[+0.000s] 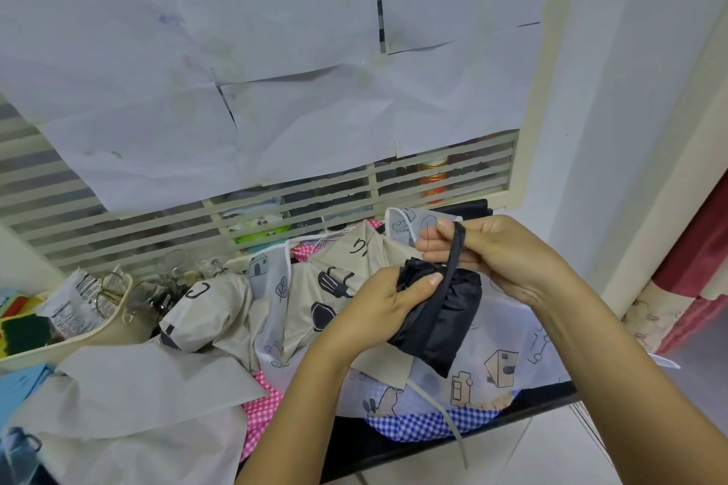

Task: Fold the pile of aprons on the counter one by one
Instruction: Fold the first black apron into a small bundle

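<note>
A black apron [441,319] is folded into a small thick bundle and held above the pile. My left hand [378,303] grips the bundle's left side, thumb on top. My right hand [500,256] pinches the apron's black strap [457,248], which runs down across the bundle. Below lies the pile of aprons [315,299]: beige ones with black prints, a white one with house prints [500,362], pink gingham [260,406] and blue gingham [417,425]. A rolled beige apron [205,311] rests at the pile's left.
The dark counter edge [394,449] runs along the front. A cream tray [59,343] with packets, glasses and sponges sits at the left. White paper sheets [130,386] lie at front left. A slatted window partition [275,209] stands behind; a white wall is on the right.
</note>
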{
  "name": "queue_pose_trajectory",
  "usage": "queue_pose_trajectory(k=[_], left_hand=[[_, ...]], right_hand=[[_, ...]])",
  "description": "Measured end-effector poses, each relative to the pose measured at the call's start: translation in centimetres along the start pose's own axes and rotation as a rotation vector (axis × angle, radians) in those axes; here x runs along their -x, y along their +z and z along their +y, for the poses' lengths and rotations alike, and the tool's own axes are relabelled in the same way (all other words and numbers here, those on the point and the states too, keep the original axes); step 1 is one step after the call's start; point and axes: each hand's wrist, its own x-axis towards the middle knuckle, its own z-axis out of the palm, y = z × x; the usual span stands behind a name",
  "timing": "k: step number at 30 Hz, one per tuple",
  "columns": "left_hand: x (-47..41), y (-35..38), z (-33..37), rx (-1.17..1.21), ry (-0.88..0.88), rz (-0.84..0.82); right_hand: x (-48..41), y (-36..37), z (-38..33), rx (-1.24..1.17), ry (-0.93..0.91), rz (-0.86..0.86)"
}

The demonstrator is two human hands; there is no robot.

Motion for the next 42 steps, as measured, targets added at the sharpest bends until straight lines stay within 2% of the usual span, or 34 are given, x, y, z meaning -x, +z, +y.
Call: queue_pose_trajectory(k=[5,8,11,13,15,17,19,22,26,29,31,34,38,42], left_hand=[[-0.5,-0.6,1.3,-0.009,0.073,0.01],[-0.9,-1.2,1.3,0.024,0.073,0.026],[-1.0,-2.0,1.2,0.033,0.023,0.024],[-1.1,-2.7,1.3,-0.001,0.017,0.029],[-1.1,-3.8,2.0,0.005,0.028,0.057],[-1.1,-5.2,2.7,-0.034,0.033,0.038],[-0.9,-6.6,3.6,-0.105,0.032,-0.021],[-0.6,-8.9,4.3,-0.108,0.056,-0.036],[-0.4,-12.1,4.8,-0.07,0.098,-0.026],[-0.7,-14.7,5.3,-0.068,0.129,0.036],[-0.9,-16.2,5.6,-0.034,0.145,0.103],[-1.0,-18.1,6.3,-0.005,0.18,0.148],[-0.5,-20.8,6.3,0.003,0.178,0.113],[-0.2,-23.8,5.8,-0.028,0.196,0.11]], right_hand=[[-1.4,-0.1,-0.4,-0.271,0.019,0.089],[-2.5,0.7,-0.6,-0.312,0.007,0.136],[-2.9,1.7,-1.2,-0.12,-0.086,0.185],[-3.1,2.1,-2.1,0.102,-0.22,0.237],[-3.5,2.5,-3.2,0.195,-0.365,0.224],[-4.1,3.1,-4.4,0.249,-0.424,0.153],[-4.7,3.7,-5.5,0.287,-0.386,0.023],[-5.0,4.8,-7.5,0.271,-0.257,-0.273],[-6.2,5.9,-10.2,0.042,-0.045,-0.545],[-7.2,7.7,-12.0,-0.133,0.014,-0.631],[-7.7,9.0,-13.0,-0.142,-0.027,-0.565],[-8.7,10.5,-14.3,-0.01,-0.192,-0.541],[-9.7,12.4,-16.2,0.414,-0.403,-0.621],[-10.6,15.1,-17.4,0.691,-0.485,-0.512]])
